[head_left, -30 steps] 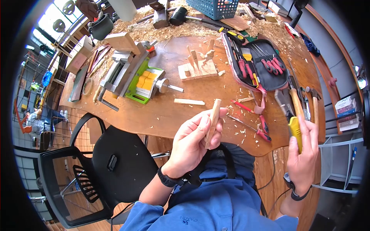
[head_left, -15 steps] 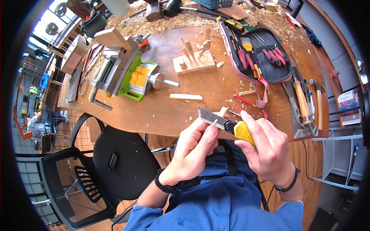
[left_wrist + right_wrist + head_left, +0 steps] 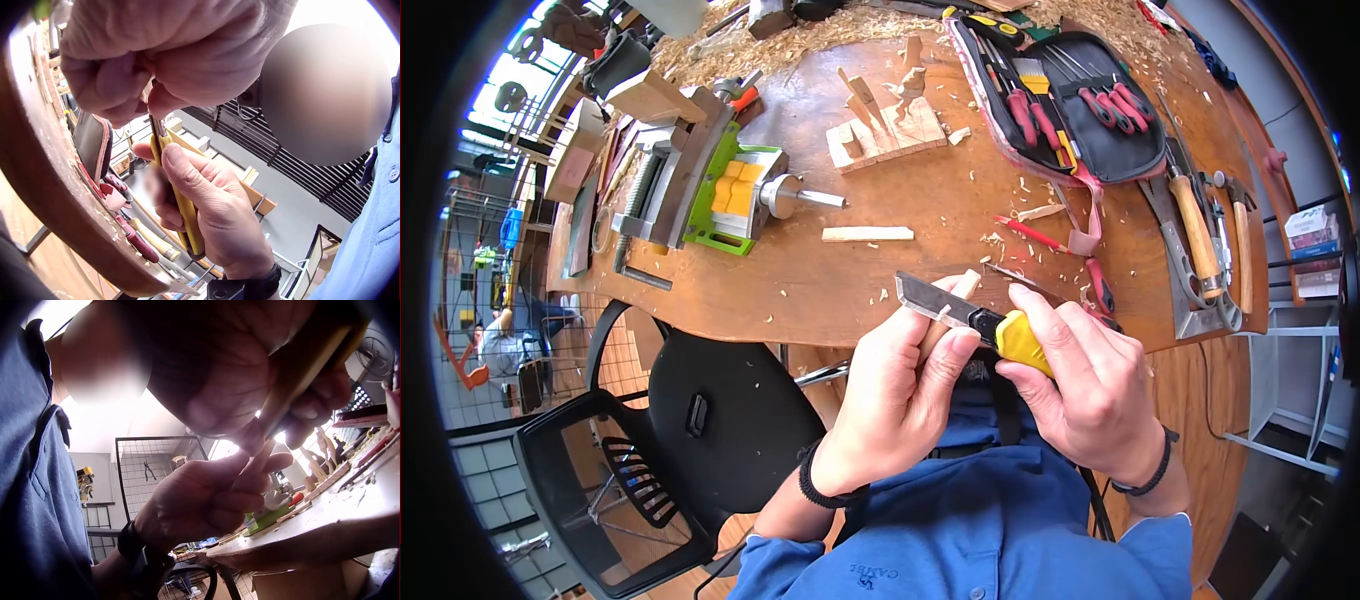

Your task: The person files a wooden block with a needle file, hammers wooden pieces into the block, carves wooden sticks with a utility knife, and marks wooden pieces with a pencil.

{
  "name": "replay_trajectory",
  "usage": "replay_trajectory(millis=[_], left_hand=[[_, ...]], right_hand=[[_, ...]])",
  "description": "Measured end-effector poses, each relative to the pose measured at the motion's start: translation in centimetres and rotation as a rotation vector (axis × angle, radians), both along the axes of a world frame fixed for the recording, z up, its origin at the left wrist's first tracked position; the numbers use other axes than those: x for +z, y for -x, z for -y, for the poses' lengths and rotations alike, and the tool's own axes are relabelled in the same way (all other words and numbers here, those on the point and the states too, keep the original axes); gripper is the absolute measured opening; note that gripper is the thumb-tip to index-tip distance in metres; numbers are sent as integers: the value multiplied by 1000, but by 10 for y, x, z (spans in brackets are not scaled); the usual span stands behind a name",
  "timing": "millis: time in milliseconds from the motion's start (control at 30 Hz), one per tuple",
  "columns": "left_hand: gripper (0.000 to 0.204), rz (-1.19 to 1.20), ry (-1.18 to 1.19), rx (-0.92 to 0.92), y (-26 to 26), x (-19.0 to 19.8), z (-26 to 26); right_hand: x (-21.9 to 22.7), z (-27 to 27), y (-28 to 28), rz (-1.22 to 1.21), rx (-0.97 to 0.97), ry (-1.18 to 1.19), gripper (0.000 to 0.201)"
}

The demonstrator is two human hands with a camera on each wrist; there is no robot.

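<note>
In the head view, my left hand point(image 3: 897, 400) grips a small wood piece point(image 3: 966, 284) that sticks up between thumb and fingers. My right hand point(image 3: 1090, 390) holds a yellow-handled utility knife point(image 3: 1022, 343). Its wide blade point(image 3: 930, 300) lies across the wood, over the left fingers and close to the left thumb. The left wrist view shows the right hand point(image 3: 215, 200) wrapped round the yellow handle point(image 3: 187, 219). In the right wrist view the left hand point(image 3: 200, 494) pinches the wood point(image 3: 257, 461) beside the dark underside of the right hand.
A green-based vise point(image 3: 725, 190), a loose wood strip point(image 3: 867, 234) and a wooden block with upright carved pieces point(image 3: 885, 138) are on the table point(image 3: 800, 290). An open tool case point(image 3: 1090, 120), red-handled tools, scissors and a hammer lie to the right. A black chair point(image 3: 720, 420) stands at the left.
The right hand has brought the knife from the right side over to the left hand, and its blade now crosses the wood. Over the last half second both hands have barely moved; the view has shifted.
</note>
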State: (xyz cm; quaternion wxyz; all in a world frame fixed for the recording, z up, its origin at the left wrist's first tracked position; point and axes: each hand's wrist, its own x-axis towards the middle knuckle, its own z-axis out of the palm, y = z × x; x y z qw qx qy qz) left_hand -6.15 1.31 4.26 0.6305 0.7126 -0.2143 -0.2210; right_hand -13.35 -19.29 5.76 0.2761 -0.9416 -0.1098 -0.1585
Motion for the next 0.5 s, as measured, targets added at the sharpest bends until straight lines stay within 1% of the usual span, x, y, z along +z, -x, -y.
replay_trajectory(millis=[167,233,333,367,433,500], left_hand=[[39,45,-77,39,-1,4,-1],[20,134,-154,108,-2,5,0],[15,142,-118,140,-2,2,2],[15,145,-115,144,-3,0,1],[36,114,-51,71,-5,-2,-1],[38,141,-51,68,-6,-1,0]], right_hand=[[-2,-3,2,16,-10,-10,63],[-4,-5,2,27,-43,-5,63],[-6,-8,2,47,-55,-44,63],[-6,-7,1,50,-51,-41,63],[-5,-6,1,34,-42,-44,62],[-4,-6,0,20,-34,-47,62]])
